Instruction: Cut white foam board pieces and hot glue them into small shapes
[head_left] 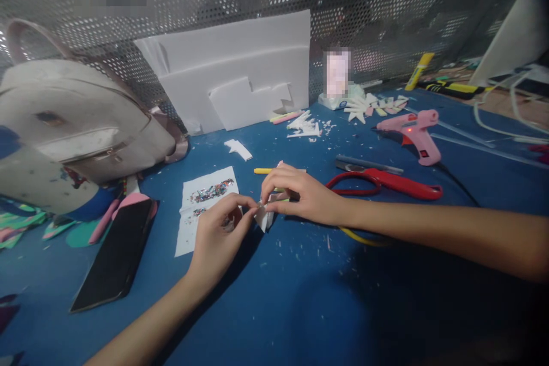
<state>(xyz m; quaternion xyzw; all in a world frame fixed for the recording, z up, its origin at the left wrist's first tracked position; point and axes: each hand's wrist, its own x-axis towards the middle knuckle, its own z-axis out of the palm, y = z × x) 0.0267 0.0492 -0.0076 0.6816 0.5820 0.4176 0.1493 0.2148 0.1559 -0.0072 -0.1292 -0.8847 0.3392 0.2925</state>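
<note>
My left hand [221,231] and my right hand [300,194] meet over the middle of the blue table, fingertips pinched together. Between them is a small white piece [262,218], seemingly foam or card, partly hidden by the fingers. Both hands are closed on it. Left of it lies a sheet of white paper [184,240] scattered with shiny multicoloured bits [212,190]. A yellow stick [261,171] pokes out behind my right hand. Beyond my right wrist are red-handled scissors [403,184].
A pink glue gun [414,131] with a lit red light rests at the right, its cord trailing down. White foam boards [257,57] lean against the mesh partition. A pale backpack [81,108] and a dark phone [115,257] occupy the left. White scraps [304,124] and a yellow-black cutter [454,89] lie farther back.
</note>
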